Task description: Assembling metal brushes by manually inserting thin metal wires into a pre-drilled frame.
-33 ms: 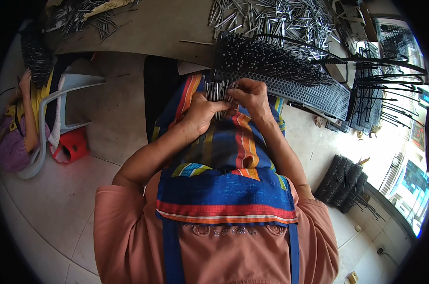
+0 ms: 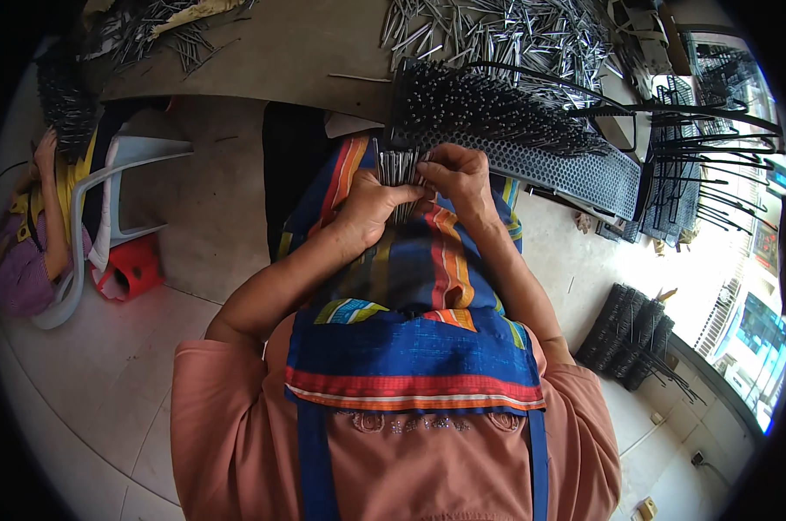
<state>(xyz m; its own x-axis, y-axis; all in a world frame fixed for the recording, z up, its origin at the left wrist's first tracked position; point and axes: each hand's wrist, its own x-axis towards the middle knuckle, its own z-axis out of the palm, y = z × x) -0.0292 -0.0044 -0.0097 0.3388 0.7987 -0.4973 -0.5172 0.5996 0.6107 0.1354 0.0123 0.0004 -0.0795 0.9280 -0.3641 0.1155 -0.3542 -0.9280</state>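
Observation:
A bundle of thin, silvery metal rods (image 2: 398, 165) stands roughly upright above my lap. My left hand (image 2: 374, 205) is closed round its lower part, the thumb lying across the front. At the bundle's upper right side, my right hand (image 2: 460, 178) has thumb and forefinger pinched together against the rods. Whether a single rod is between those fingertips is too small to tell. Just beyond my right hand, a perforated metal plate (image 2: 575, 174) carries dense rows of dark, upright pins (image 2: 497, 104).
A heap of loose metal rods (image 2: 506, 35) covers the far part of the table (image 2: 297, 61). Dark wire racks (image 2: 714, 165) jut out at the right, and black bundles (image 2: 623, 334) stand on the floor below. On the left, another person's arm (image 2: 56, 204) shows near a pale chair (image 2: 85, 200) and red stool (image 2: 132, 267).

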